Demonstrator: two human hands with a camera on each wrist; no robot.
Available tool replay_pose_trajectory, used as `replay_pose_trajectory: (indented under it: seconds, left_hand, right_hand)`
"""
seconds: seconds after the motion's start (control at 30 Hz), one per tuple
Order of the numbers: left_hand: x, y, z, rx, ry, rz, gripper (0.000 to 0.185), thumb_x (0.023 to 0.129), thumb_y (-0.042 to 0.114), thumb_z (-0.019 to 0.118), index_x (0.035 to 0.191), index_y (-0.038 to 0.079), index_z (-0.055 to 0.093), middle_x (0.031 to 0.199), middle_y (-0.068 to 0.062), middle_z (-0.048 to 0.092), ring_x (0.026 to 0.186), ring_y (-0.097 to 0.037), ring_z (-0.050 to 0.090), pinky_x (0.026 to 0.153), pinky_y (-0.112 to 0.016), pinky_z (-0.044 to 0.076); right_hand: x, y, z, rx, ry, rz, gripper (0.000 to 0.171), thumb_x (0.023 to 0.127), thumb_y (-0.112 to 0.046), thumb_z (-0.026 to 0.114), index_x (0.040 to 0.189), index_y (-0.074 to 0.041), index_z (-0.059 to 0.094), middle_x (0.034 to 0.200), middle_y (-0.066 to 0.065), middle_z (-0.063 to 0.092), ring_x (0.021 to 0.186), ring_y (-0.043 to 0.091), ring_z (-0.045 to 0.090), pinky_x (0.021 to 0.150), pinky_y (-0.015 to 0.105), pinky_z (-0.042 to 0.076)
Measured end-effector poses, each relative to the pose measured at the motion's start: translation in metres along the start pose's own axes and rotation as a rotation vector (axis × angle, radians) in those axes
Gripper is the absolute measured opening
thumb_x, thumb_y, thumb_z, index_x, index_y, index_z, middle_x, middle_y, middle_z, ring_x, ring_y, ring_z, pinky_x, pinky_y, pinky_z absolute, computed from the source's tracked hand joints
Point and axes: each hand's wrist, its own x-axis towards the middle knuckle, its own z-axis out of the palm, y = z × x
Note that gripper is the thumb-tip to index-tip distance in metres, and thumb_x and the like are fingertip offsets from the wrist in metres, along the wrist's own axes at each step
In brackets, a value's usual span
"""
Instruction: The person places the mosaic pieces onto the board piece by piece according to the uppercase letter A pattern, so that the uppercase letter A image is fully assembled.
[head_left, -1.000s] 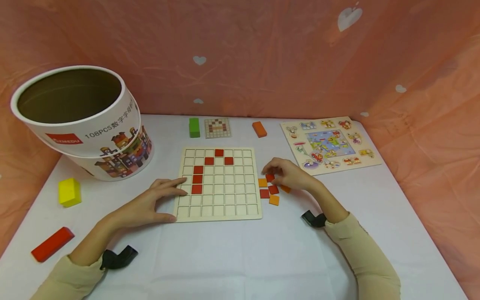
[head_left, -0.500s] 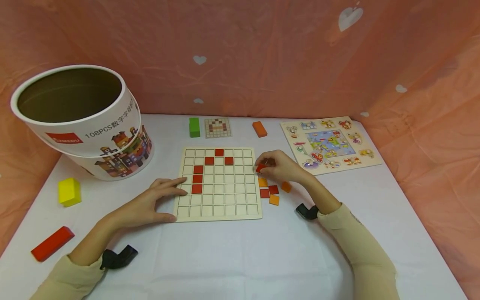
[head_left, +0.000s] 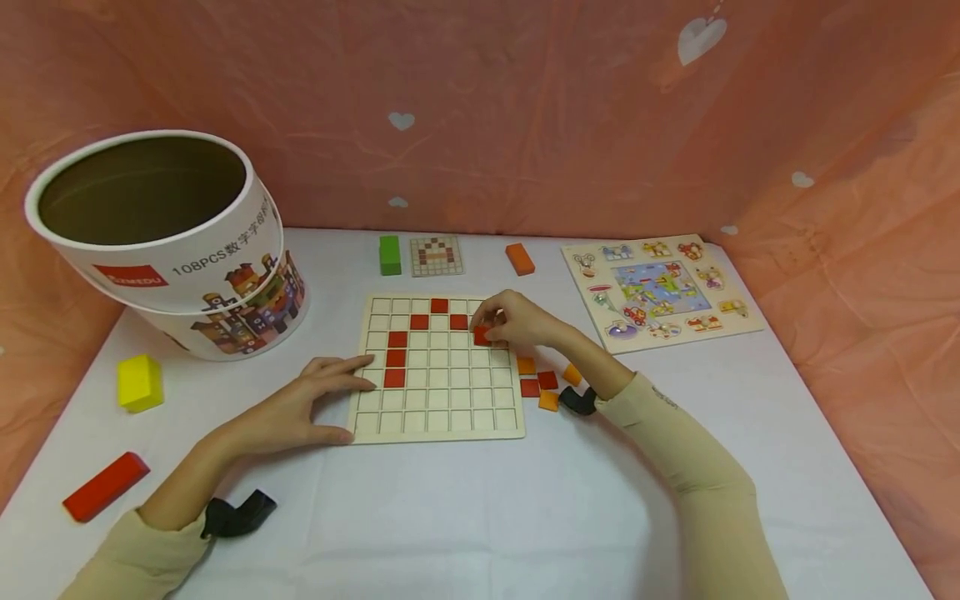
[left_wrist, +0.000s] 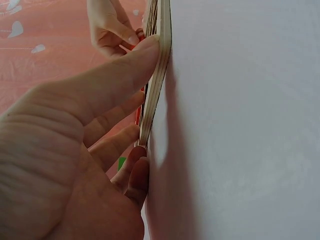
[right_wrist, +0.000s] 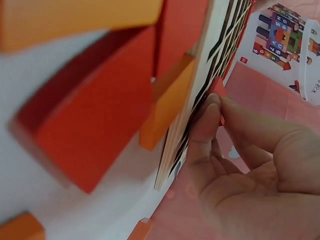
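A wooden grid board [head_left: 448, 400] lies on the table, with several red square tiles [head_left: 395, 358] set in its cells as a slanted line and a short column. My left hand [head_left: 288, 410] rests at the board's left edge, fingers extended over the rim and thumb at the near corner; the left wrist view has the thumb [left_wrist: 125, 67] against the edge. Over the upper right cells, my right hand [head_left: 521, 319] pinches a red tile [head_left: 481, 337] between thumb and fingers. In the right wrist view that tile [right_wrist: 218, 90] is tilted close over the grid.
Loose red and orange tiles [head_left: 529, 388] lie right of the board. Behind it are a small pattern card [head_left: 437, 256], a green block [head_left: 389, 255] and an orange block [head_left: 519, 259]. A picture puzzle [head_left: 600, 308] sits back right, a large bucket [head_left: 225, 292] back left, yellow [head_left: 139, 383] and red blocks [head_left: 107, 487] left.
My right hand has picked a red tile from the loose pile and carried it left over the board's upper right cells. The left hand has stayed at the board's edge.
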Motion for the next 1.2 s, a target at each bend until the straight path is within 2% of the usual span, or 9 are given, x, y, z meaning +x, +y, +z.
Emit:
replay_pose_trajectory:
  seconds: [0.13,0.33,0.57,0.7,0.87,0.93,1.0,1.1,1.2]
  left_hand:
    - [0.0,-0.001,0.001,-0.001,0.0,0.0,0.058,0.078,0.024,0.085,0.131,0.015,0.063,0.159,-0.007,0.033,0.137,-0.031,0.026,0.107,-0.064,0.024]
    - [0.0,0.0,0.001,-0.004,0.004,-0.002,0.058,0.078,0.023,0.085,0.131,0.013,0.064,0.159,-0.009,0.033,0.137,-0.032,0.026,0.107,-0.065,0.023]
    - [0.001,0.0,0.002,-0.002,0.002,-0.005,0.058,0.078,0.024,0.085,0.131,0.014,0.064,0.16,-0.008,0.033,0.137,-0.031,0.026,0.107,-0.064,0.023]
    - [0.001,0.001,0.001,0.004,0.0,-0.01,0.058,0.078,0.024,0.085,0.131,0.014,0.064,0.16,-0.007,0.033,0.137,-0.031,0.026,0.108,-0.064,0.023]
    - [0.001,0.003,0.0,0.005,-0.003,-0.01,0.058,0.078,0.025,0.085,0.131,0.015,0.063,0.16,-0.007,0.033,0.137,-0.031,0.026,0.107,-0.064,0.023]
    - [0.001,0.003,0.001,0.003,-0.004,-0.01,0.058,0.078,0.025,0.085,0.131,0.015,0.063,0.16,-0.007,0.033,0.137,-0.031,0.026,0.107,-0.064,0.024]
    - [0.002,0.002,0.001,0.005,-0.003,-0.008,0.058,0.078,0.025,0.085,0.131,0.014,0.063,0.16,-0.008,0.033,0.137,-0.031,0.027,0.107,-0.064,0.024]
    - [0.001,0.001,0.001,0.009,-0.002,-0.008,0.058,0.078,0.024,0.085,0.131,0.014,0.064,0.16,-0.008,0.033,0.137,-0.031,0.027,0.107,-0.064,0.024]
    - [0.001,0.001,0.001,0.015,0.0,-0.004,0.057,0.078,0.025,0.085,0.13,0.015,0.064,0.159,-0.008,0.033,0.137,-0.031,0.027,0.107,-0.065,0.023]
  right_hand:
    - [-0.003,-0.001,0.001,-0.044,-0.012,0.011,0.019,0.087,0.01,0.066,0.105,0.007,0.071,0.092,0.014,0.064,0.079,0.019,0.053,0.07,0.024,0.046]
    - [-0.007,-0.004,0.003,-0.074,0.029,0.059,0.015,0.089,0.007,0.068,0.103,0.005,0.07,0.091,0.012,0.065,0.075,0.018,0.055,0.069,0.025,0.047]
    - [-0.013,-0.006,0.003,-0.096,0.062,0.062,0.022,0.089,0.004,0.069,0.11,0.005,0.071,0.107,0.014,0.068,0.086,0.022,0.059,0.078,0.028,0.05]
    - [-0.024,-0.003,-0.001,-0.043,0.097,0.027,0.025,0.089,0.005,0.068,0.114,0.006,0.069,0.109,0.017,0.07,0.095,0.027,0.064,0.085,0.033,0.053]
    - [-0.051,0.006,-0.009,0.062,0.13,-0.003,0.026,0.091,0.006,0.064,0.116,0.01,0.065,0.114,0.022,0.068,0.106,0.034,0.064,0.094,0.043,0.051]
    - [-0.064,0.01,-0.01,0.054,0.114,-0.002,0.029,0.093,0.003,0.062,0.121,0.009,0.063,0.121,0.022,0.066,0.115,0.036,0.06,0.099,0.047,0.048]
    - [-0.076,0.011,-0.006,-0.005,0.086,0.01,0.037,0.095,-0.006,0.064,0.13,0.005,0.06,0.134,0.02,0.06,0.13,0.036,0.049,0.106,0.052,0.04]
    - [-0.087,0.009,0.004,-0.162,0.033,-0.005,0.056,0.097,-0.024,0.066,0.145,-0.003,0.048,0.152,0.014,0.044,0.146,0.037,0.025,0.113,0.06,0.025]
    - [-0.089,0.002,0.015,-0.296,-0.007,-0.027,0.072,0.096,-0.038,0.066,0.154,-0.009,0.037,0.16,0.008,0.034,0.151,0.035,0.006,0.115,0.063,0.01]
